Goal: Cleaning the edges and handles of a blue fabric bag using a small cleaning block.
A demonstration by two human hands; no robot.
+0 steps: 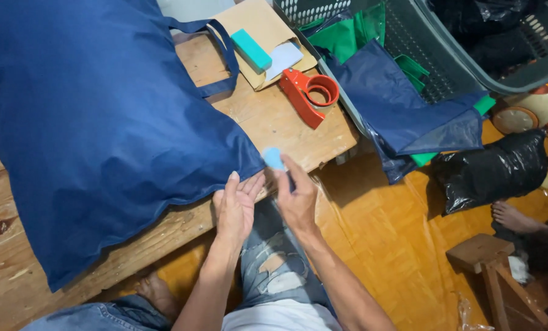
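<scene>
From the head view I saw my left hand (236, 208) lying flat, fingers apart and gripping nothing, on the corner of the blue bag (96, 122) where it hung over the table's (286, 132) near edge. My right hand (295, 199) was pinched together on a small light-blue piece (273, 157), held just off that same corner. I judged the flat hand should keep the cloth taut and still while the pinch stayed close to the corner. A red tape dispenser (307, 95) sat near the table's right edge, with a grey basket (421, 55) beyond it.
</scene>
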